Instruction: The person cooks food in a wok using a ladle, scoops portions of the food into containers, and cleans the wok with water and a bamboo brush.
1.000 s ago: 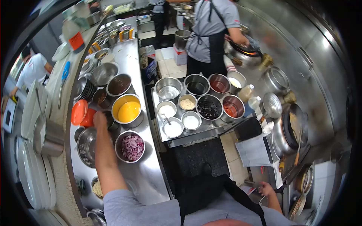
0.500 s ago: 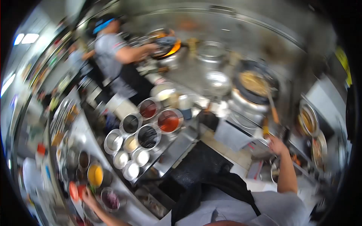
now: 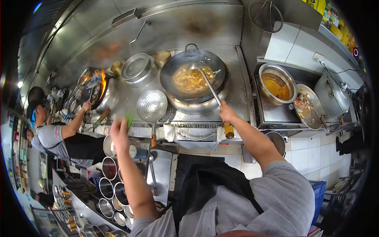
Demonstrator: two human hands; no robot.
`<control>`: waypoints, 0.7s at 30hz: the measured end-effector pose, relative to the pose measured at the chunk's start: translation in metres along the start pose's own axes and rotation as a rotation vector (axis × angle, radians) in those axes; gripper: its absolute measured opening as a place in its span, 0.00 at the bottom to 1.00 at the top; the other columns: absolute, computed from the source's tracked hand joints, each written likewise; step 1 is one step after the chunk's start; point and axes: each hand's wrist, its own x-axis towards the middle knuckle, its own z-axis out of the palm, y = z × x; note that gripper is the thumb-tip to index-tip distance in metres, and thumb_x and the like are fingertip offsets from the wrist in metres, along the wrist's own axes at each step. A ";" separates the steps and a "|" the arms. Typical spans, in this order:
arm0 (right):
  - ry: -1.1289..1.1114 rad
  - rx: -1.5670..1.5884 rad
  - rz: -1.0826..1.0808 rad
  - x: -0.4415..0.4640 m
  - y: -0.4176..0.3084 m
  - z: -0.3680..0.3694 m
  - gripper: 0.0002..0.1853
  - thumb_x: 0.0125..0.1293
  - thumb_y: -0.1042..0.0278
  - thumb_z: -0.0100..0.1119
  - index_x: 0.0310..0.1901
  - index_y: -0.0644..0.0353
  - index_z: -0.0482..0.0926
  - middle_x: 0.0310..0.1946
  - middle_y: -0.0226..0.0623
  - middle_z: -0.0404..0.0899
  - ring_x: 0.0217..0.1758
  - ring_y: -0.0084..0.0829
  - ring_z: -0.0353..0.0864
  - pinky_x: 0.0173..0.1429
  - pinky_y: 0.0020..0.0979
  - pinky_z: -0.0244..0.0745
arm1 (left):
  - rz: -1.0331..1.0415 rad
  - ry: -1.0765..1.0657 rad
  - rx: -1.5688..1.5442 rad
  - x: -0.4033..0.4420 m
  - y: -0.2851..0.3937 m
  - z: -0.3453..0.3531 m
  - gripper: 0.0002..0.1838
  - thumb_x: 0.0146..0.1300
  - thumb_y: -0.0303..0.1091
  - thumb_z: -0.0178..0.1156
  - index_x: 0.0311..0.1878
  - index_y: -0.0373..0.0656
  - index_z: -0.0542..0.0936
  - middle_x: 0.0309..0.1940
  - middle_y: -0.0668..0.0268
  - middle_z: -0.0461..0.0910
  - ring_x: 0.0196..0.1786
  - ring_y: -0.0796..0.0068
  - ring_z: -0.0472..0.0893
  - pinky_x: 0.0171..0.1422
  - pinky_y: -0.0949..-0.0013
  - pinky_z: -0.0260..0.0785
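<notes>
2 bare hands now work over the stove in the head view, which has swung round from the prep counter seen 1 second ago. Back then the left hand (image 3: pixel 119 136) was down among the pots by a red container; now it is raised at the stove's front edge, its blurred fingers drawn together on a small tuft of green herb (image 3: pixel 128 119) that sticks out on the right side. The right hand (image 3: pixel 227 113), near the stove front 0.5 seconds ago, now has its fingers wrapped around the ladle (image 3: pixel 210 87), with the orange wooden grip end showing below the fist. The ladle slants up and left into a dark wok (image 3: pixel 167 75), its bowl resting in the food. That wok sits on the burner straight ahead and holds golden-brown, soupy food (image 3: pixel 191 81) with pale strips and bits of green, the liquid pooled in the middle and the dark sides bare above it. Between the 2 hands, a perforated skimmer (image 3: pixel 152 106) lies at the stove's front, its handle hanging over the edge. At left, a co-worker (image 3: pixel 59 138) grips another wok (image 3: pixel 91 91), where orange flame rises.
</notes>
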 end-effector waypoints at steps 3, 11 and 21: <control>0.288 0.219 -0.257 -0.013 0.043 0.039 0.39 0.61 0.70 0.57 0.74 0.53 0.53 0.53 0.52 0.77 0.54 0.46 0.79 0.58 0.39 0.74 | 0.182 -0.134 -0.167 0.096 0.033 0.100 0.12 0.60 0.25 0.61 0.47 0.36 0.78 0.35 0.65 0.80 0.41 0.75 0.78 0.48 0.70 0.70; 0.353 0.551 -0.002 -0.153 0.045 -0.038 0.39 0.61 0.81 0.52 0.74 0.47 0.53 0.24 0.27 0.68 0.16 0.18 0.63 0.18 0.25 0.62 | 0.602 -0.311 0.166 0.217 0.081 0.240 0.15 0.58 0.27 0.62 0.50 0.46 0.79 0.46 0.54 0.82 0.50 0.49 0.80 0.54 0.57 0.73; 0.535 0.784 0.212 -0.231 0.037 0.029 0.42 0.60 0.82 0.53 0.76 0.51 0.50 0.20 0.28 0.69 0.13 0.20 0.67 0.17 0.24 0.65 | 0.819 0.049 -0.064 0.282 0.143 0.258 0.13 0.61 0.35 0.62 0.48 0.46 0.83 0.43 0.55 0.82 0.46 0.55 0.81 0.51 0.59 0.73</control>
